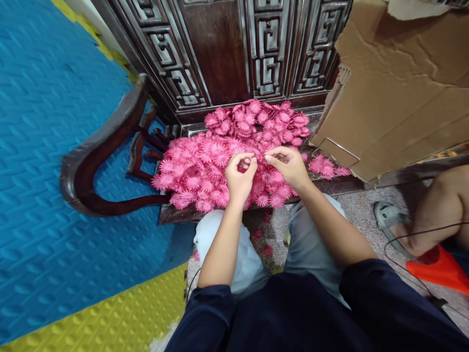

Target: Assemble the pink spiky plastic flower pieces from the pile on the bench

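A heap of pink artificial flower pieces (205,166), flat with many narrow petals, covers the dark wooden bench seat (176,213). Over the front of this heap, my left hand (241,177) has its thumb and forefinger curled into a pinch. My right hand (292,168) is pinched in the same way, a short gap to the right, with its fingertips facing the left ones. Whatever is between the fingertips is too small to make out against the pink behind it. A smaller cluster of pink flower pieces (324,166) lies right of my right hand.
A curved wooden armrest (84,181) bounds the bench on the left, and a carved back panel (220,54) rises behind. At right leans a large cardboard box (395,93). Several pieces lie on the floor between my knees. Another person's leg (436,215) is at far right.
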The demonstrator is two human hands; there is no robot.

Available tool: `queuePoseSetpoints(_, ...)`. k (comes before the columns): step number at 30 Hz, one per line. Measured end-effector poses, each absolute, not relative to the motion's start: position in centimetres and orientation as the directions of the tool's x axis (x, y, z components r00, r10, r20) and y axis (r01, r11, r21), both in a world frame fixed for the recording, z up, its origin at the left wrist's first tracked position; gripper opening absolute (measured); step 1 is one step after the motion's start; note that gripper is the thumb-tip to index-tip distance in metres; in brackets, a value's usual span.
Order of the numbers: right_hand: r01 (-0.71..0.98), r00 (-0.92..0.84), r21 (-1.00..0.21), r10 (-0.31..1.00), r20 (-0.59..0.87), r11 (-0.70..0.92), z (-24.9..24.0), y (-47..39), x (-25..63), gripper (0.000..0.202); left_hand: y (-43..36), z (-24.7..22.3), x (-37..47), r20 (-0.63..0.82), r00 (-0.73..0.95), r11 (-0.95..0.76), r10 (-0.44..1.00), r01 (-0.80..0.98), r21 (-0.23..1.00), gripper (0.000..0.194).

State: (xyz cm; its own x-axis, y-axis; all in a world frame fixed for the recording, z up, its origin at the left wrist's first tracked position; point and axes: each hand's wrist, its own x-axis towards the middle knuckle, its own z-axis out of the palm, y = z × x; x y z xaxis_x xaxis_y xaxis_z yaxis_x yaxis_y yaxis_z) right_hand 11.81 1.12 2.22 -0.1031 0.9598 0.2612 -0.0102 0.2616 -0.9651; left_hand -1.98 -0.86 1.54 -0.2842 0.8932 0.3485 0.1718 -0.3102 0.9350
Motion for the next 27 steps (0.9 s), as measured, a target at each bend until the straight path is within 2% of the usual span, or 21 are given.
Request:
queuePoseSetpoints(17, -0.021, -0.085, -0.973, 0.969, 0.23, 0.229, 2.41, 1.03, 11.83, 0.028, -0.59, 1.27, -1.91, 0.238, -0.244, -0.23, 0.94, 0.063, 0.971, 0.006)
queuePoseSetpoints(27, -0.026, -0.095, -0.972, 0.967, 0.236, 0.234, 2.29, 1.1, 11.89, 0.027, -0.49, 0.9, -1.88, 0.231, -0.23, -0.232, 0.945, 0.023, 0.972, 0.008)
